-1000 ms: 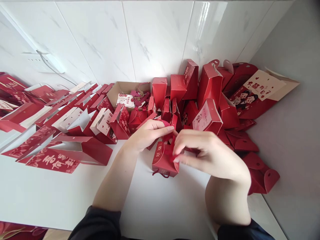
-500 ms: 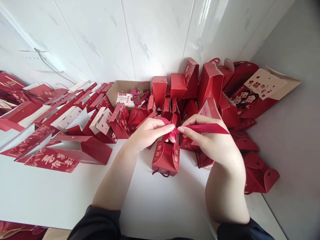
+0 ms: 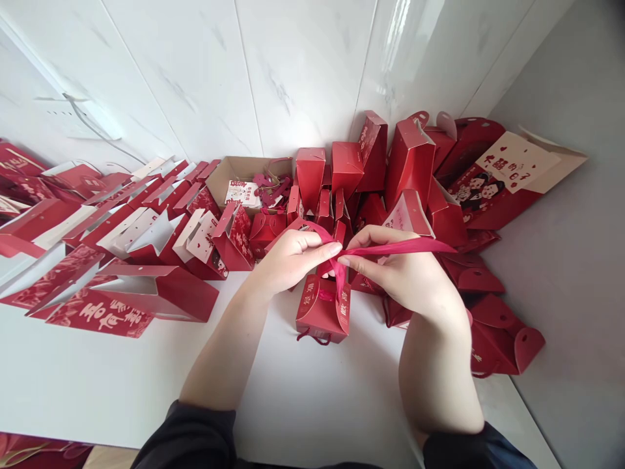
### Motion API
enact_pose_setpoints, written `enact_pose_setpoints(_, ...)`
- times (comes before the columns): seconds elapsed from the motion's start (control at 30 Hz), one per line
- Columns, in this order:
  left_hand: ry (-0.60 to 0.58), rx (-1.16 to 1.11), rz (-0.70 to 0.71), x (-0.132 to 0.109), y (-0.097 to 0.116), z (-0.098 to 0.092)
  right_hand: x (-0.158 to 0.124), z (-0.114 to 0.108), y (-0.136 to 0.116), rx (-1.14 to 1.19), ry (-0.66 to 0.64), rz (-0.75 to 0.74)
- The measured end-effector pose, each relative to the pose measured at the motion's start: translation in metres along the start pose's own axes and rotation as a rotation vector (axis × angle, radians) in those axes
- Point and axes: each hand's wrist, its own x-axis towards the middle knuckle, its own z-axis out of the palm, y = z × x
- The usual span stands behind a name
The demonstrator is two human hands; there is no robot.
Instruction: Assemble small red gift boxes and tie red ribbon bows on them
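A small red gift box [image 3: 321, 318] with gold characters stands on the white table, a dark red cord loop at its near side. Just above it, a red ribbon [image 3: 405, 247] runs between my hands. My left hand [image 3: 295, 259] pinches it between thumb and fingers, with part of the ribbon curving over the fingers. With thumb and forefinger close to the left thumb, my right hand [image 3: 393, 264] holds the same ribbon, and a long flat length stretches out to the right over the wrist. A ribbon end hangs down onto the box lid. My fingers partly hide where the strands cross.
Rows of red paper bags [image 3: 166, 290] stand at the left. A cardboard box [image 3: 222, 179] with cards and dark red pieces sits by the tiled wall. Red boxes [image 3: 410, 156] crowd the back right, with a printed bag [image 3: 517, 169] leaning beside the grey side wall [image 3: 576, 260].
My right fingertips have shifted slightly left and down, with the fingers more spread. The ribbon's right length now reaches farther right, and a strand hangs more plainly over the box.
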Motion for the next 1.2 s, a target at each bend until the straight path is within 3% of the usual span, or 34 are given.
enact_pose_setpoints(0.17, 0.019, -0.032, -0.012, 0.002, -0.003, 0.000, -0.003, -0.002, -0.005, -0.061, 0.000, -0.176)
enact_pose_setpoints(0.37, 0.077, -0.009, -0.038, 0.001, 0.000, 0.000, -0.003, -0.003, -0.006, -0.110, -0.209, -0.299)
enact_pose_setpoints(0.5, 0.047, -0.066, -0.027, 0.001, 0.000, -0.001, -0.001, -0.001, -0.003, -0.159, -0.281, -0.249)
enact_pose_setpoints(0.7, -0.172, -0.154, -0.011, 0.003, -0.007, -0.008, -0.001, -0.001, 0.000, -0.115, -0.296, -0.200)
enact_pose_setpoints(0.9, -0.206, -0.146, 0.002, 0.001, -0.009, -0.013, -0.002, -0.006, 0.002, -0.076, -0.356, -0.197)
enact_pose_setpoints(1.07, -0.141, -0.050, 0.104, -0.006, -0.006, -0.011, -0.005, 0.003, 0.016, 0.263, -0.146, 0.018)
enact_pose_setpoints(1.2, -0.126, 0.073, 0.187, -0.011, -0.003, -0.008, -0.006, 0.019, 0.032, 0.569, -0.208, 0.125)
